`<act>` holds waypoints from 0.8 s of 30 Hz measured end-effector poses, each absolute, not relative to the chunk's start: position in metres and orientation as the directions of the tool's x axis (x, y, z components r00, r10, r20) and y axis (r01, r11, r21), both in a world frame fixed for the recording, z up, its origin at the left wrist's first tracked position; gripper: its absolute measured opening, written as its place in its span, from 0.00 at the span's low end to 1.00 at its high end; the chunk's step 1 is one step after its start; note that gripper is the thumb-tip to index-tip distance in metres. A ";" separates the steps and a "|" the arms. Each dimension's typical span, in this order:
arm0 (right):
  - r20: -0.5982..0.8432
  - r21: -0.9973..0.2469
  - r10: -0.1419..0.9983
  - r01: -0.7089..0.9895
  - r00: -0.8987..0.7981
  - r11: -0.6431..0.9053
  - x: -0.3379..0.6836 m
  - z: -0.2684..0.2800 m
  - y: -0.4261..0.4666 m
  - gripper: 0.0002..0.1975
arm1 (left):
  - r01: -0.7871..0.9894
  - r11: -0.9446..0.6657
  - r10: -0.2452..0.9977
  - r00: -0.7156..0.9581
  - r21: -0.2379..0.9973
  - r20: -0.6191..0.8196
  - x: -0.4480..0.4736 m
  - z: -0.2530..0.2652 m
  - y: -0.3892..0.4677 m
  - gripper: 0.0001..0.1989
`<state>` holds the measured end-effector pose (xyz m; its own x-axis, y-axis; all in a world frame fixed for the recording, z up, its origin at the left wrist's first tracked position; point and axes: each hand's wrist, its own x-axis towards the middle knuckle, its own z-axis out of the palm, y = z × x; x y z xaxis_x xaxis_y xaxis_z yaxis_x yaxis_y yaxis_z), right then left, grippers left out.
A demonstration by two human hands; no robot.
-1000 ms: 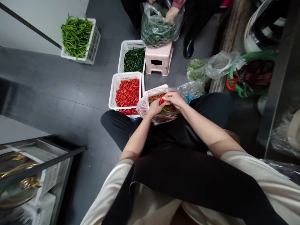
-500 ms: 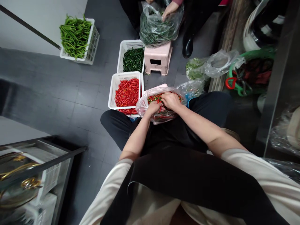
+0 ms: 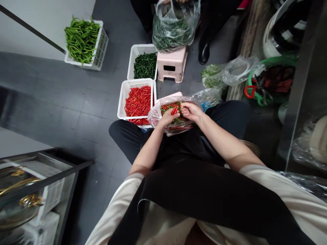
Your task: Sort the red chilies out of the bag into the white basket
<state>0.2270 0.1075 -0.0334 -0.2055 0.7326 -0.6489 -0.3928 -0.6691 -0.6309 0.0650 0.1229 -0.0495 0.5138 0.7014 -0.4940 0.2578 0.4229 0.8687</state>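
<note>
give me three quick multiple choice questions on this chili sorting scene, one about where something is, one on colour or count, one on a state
1. Where does the basket of red chilies sit?
A. on the pink stool
B. on the floor, left of the plastic bag on the lap
C. on the metal shelf

2. How many white baskets are in view on the floor?
A. one
B. three
C. five

3. What is the left hand doing?
A. pinching a red chili over the bag
B. resting flat on the knee
C. gripping a basket rim

Answers:
1 B, the basket is on the grey tiles beside the plastic bag.
2 B, one with red chilies, one with dark green chilies, one with long green stalks.
3 A, the fingers close on a red chili near the right hand.
</note>
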 end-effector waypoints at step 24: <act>-0.445 -0.873 0.886 0.159 0.129 -0.462 0.216 -0.041 0.092 0.03 | 0.013 0.776 0.557 0.456 0.631 -0.694 0.060 -0.042 0.116 0.15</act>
